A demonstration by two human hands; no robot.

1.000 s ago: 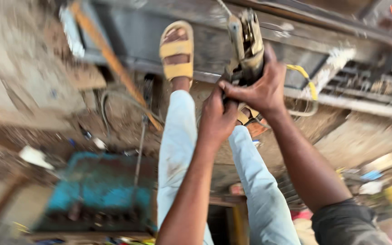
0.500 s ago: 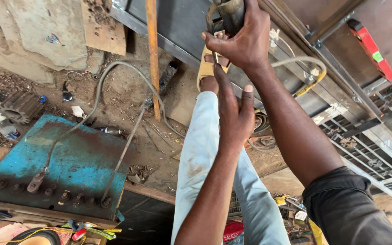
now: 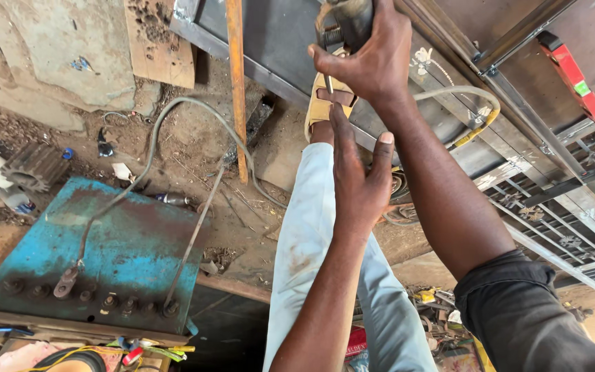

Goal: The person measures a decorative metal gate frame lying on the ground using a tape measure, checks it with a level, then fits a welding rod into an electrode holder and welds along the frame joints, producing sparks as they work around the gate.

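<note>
**Right hand on the tool, left hand loose below it**

Our right hand (image 3: pixel 373 58) is clenched round a dark power tool (image 3: pixel 346 21) at the top edge, above the sandal (image 3: pixel 325 103). Our left hand (image 3: pixel 359 182) is released, fingers straight, pointing up toward the tool and near it. The tool's upper part is cut off; its long axis cannot be judged. A grey cable (image 3: pixel 173 131) trails to the blue machine (image 3: pixel 105 255).

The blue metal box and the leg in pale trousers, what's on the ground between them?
In the head view, dirt ground littered with scrap lies between the blue box and the leg; a thin rod slants across.
</note>
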